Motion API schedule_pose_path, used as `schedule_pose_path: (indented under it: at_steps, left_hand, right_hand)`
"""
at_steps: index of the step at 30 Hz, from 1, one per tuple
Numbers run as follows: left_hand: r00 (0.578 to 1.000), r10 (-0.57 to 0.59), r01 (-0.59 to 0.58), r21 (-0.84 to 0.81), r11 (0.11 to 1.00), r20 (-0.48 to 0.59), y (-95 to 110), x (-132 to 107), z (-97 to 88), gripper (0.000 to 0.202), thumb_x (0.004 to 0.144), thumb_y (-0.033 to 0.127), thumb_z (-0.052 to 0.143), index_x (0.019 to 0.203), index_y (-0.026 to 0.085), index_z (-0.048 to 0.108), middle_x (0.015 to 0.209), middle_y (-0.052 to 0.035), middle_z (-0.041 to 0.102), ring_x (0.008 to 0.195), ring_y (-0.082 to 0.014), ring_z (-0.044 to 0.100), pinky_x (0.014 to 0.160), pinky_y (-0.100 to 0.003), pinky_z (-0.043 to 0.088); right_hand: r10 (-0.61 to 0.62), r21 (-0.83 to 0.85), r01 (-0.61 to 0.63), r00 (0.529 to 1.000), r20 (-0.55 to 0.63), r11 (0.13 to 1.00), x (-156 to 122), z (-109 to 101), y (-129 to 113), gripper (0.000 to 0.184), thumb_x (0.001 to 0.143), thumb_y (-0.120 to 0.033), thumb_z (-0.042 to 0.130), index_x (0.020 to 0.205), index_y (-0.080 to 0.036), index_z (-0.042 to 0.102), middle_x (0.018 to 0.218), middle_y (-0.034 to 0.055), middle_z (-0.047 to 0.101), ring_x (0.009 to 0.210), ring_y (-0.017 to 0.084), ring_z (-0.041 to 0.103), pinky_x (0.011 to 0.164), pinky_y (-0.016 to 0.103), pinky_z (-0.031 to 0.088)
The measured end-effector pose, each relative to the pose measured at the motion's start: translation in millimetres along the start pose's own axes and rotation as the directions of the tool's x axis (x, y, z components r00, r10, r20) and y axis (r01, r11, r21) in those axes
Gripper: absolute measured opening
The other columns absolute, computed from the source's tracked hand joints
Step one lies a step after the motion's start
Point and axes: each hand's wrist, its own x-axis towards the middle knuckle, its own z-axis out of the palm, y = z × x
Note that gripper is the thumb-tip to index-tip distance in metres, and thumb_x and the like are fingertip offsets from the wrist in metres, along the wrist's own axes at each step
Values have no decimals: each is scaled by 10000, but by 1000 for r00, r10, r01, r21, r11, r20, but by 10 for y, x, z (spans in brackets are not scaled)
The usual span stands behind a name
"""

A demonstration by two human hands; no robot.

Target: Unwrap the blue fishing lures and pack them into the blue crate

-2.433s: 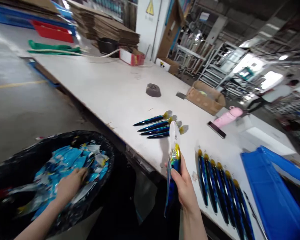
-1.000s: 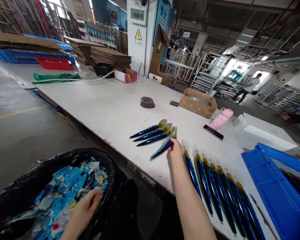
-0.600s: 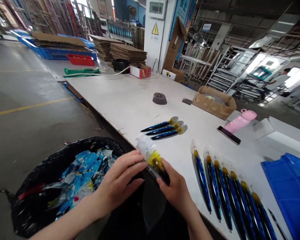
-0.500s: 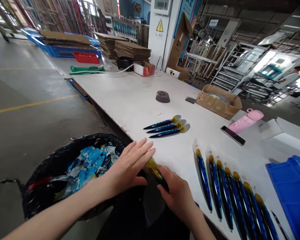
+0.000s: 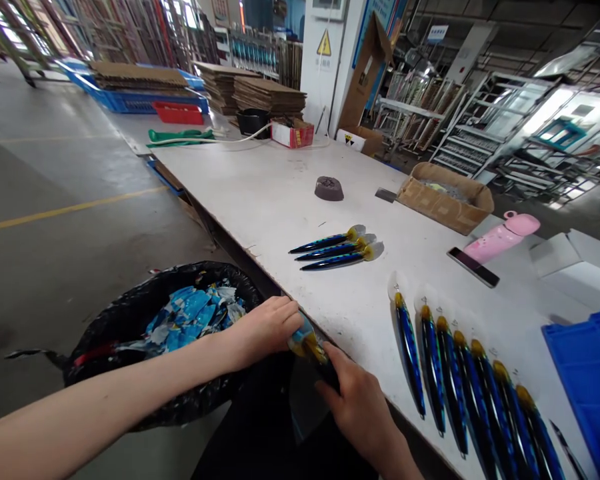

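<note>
My right hand [image 5: 357, 400] is wrapped round a dark fishing lure [image 5: 316, 352] with a yellow head, held at the table's near edge above my lap. A clear, rounded lip [image 5: 307, 400] hangs below it. At the head, the curled fingers of my left hand [image 5: 267, 328] pinch a piece of blue film [image 5: 301, 327]; its far end is hidden by the fingers. Three finished-looking blue-black lures [image 5: 335, 251] lie side by side on the white table [image 5: 250, 193]. Several more lures [image 5: 455, 373] form a row to the right.
Left of my legs stands a bin lined with a black bag [image 5: 215, 270], holding blue film scraps [image 5: 190, 313]. On the table are a dark block [image 5: 329, 189], a cardboard box [image 5: 440, 207], a phone [image 5: 473, 267], a pink bottle [image 5: 503, 239], a blue tray [image 5: 585, 380] and a knife-like tool [image 5: 565, 443].
My left hand, earlier flat with fingers stretched over the lure, has curled closed at its yellow head. Blue film now shows by the fingertips. My right hand keeps its hold.
</note>
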Motion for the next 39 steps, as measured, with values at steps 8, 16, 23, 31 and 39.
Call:
schedule_pose_path:
  at_steps: [8, 16, 23, 31, 39]
  left_hand:
    - [927, 357, -374, 235, 897, 112, 109, -102, -61, 221, 864, 89, 531, 666, 189, 525, 653, -3, 553, 629, -167, 471, 611, -332, 290]
    - [861, 472, -371, 401, 838, -191, 239, -46, -406, 356, 897, 84, 454, 562, 190, 398, 553, 9, 423, 560, -156, 360, 562, -327, 240]
    - [852, 280, -269, 89, 959, -443, 386, -310, -388, 354, 967, 143, 334, 619, 205, 327, 531, 22, 350, 516, -148, 319, 538, -318, 217]
    - [706, -548, 487, -254, 836, -449, 37, -939, 373, 338, 832, 200, 510, 620, 221, 248, 548, 53, 361, 482, -106, 360, 479, -225, 281]
    - [371, -927, 925, 105, 365, -44, -1297, -1946, 937, 467, 719, 461, 603, 1062, 143, 604, 1241, -221, 592, 1167, -425, 538, 943, -565, 412]
  right_hand:
    - [19, 43, -22, 997, 74, 999, -87, -59, 24, 583, 793, -217, 609, 1369, -168, 530, 1365, 126, 587, 1262, 317, 541, 1072, 479, 408]
    - [73, 811, -375, 920, 384, 449, -140, -47, -60, 624, 753, -648, 658, 1086, -122, 632, 768, 98, 725, 518, 125, 600, 485, 205, 419]
    - [-70, 947, -312, 946, 318, 77, -269, 215, -198, 513, 850, -593, 567, 1047, -132, 677, 715, 105, 703, 455, 105, 535, 402, 190, 345]
    - [60, 986, 73, 995, -83, 152, 3, -138, -188, 451, 807, -570, 653, 1141, -267, 672, 960, 77, 695, 603, 147, 607, 464, 234, 494]
    - [83, 677, 63, 980, -180, 733, 309, 394, -83, 579, 871, -413, 615, 1403, -231, 473, 1262, 77, 656, 1156, 274, 611, 1029, 433, 462]
